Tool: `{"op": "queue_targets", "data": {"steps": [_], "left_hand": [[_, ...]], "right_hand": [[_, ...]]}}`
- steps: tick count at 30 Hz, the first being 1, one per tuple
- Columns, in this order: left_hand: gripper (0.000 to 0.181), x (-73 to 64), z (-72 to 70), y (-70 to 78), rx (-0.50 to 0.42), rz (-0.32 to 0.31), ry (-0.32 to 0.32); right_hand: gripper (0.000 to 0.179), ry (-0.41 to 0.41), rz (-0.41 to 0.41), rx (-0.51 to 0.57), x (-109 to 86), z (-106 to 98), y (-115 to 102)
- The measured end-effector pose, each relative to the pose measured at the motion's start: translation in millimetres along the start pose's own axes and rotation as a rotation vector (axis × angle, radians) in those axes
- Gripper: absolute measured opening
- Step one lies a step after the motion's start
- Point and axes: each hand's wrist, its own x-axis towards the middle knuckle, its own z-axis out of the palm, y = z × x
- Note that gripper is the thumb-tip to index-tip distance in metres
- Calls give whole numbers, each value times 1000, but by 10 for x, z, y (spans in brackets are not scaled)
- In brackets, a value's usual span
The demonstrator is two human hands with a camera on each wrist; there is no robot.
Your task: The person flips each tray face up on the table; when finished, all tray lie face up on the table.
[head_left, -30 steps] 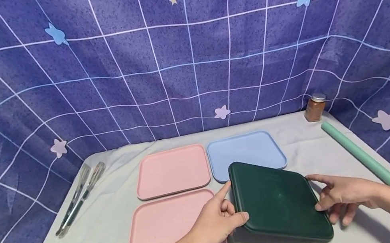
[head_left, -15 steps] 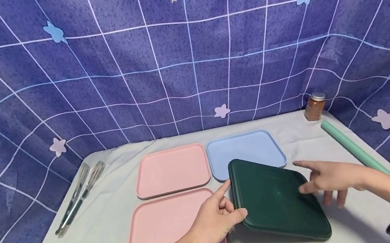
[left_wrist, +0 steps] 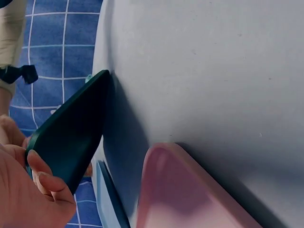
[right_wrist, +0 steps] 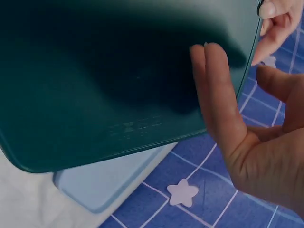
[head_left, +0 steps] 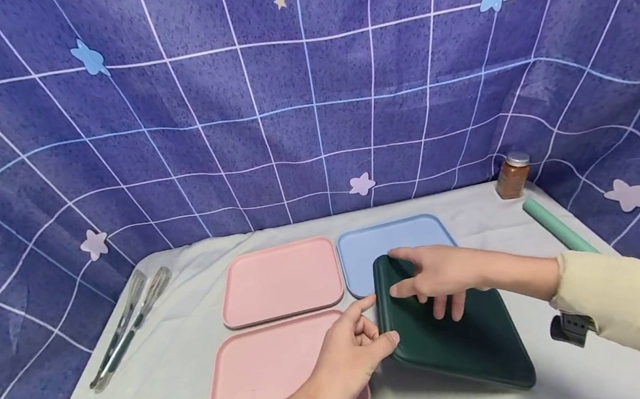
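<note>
My left hand (head_left: 346, 351) pinches the left edge of a dark green tray (head_left: 461, 348) between thumb and fingers, holding it tilted above the cloth. Faint moulded marks show on the tray's face in the right wrist view. Over that face, near the left edge, my right hand (head_left: 443, 271) reaches with fingers extended; whether they touch it I cannot tell. Behind the green tray lies a blue tray (head_left: 384, 241), partly covered. Two pink trays lie to the left, a far one (head_left: 282, 279) and a near one (head_left: 267, 363) partly behind my left forearm.
Two pairs of metal tongs (head_left: 128, 333) lie at the far left of the white-clothed table (head_left: 183, 347). A spice jar (head_left: 513, 175) stands at the back right corner, near a light green roll (head_left: 557, 225). A purple gridded curtain (head_left: 312, 128) hangs behind.
My right hand has let go of the green tray's right edge and moved left across its face toward the left edge. The left hand keeps its grip, and the tray stays tilted.
</note>
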Motion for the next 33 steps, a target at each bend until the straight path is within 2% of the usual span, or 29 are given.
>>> {"op": "queue_targets", "data": {"steps": [4, 9, 19, 27, 33], "left_hand": [[70, -7, 11, 16, 3, 15, 3], [70, -13, 9, 58, 25, 28, -6], [68, -57, 65, 166, 23, 22, -4], [68, -72, 100, 244, -21, 36, -3], [71, -98, 139, 261, -91, 38, -41]], "right_hand": [[86, 24, 50, -81, 30, -11, -121], [91, 8, 109, -198, 63, -54, -277], [82, 0, 206, -377, 191, -82, -489], [71, -7, 232, -376, 169, -124, -560], [68, 9, 229, -361, 118, -136, -542]]}}
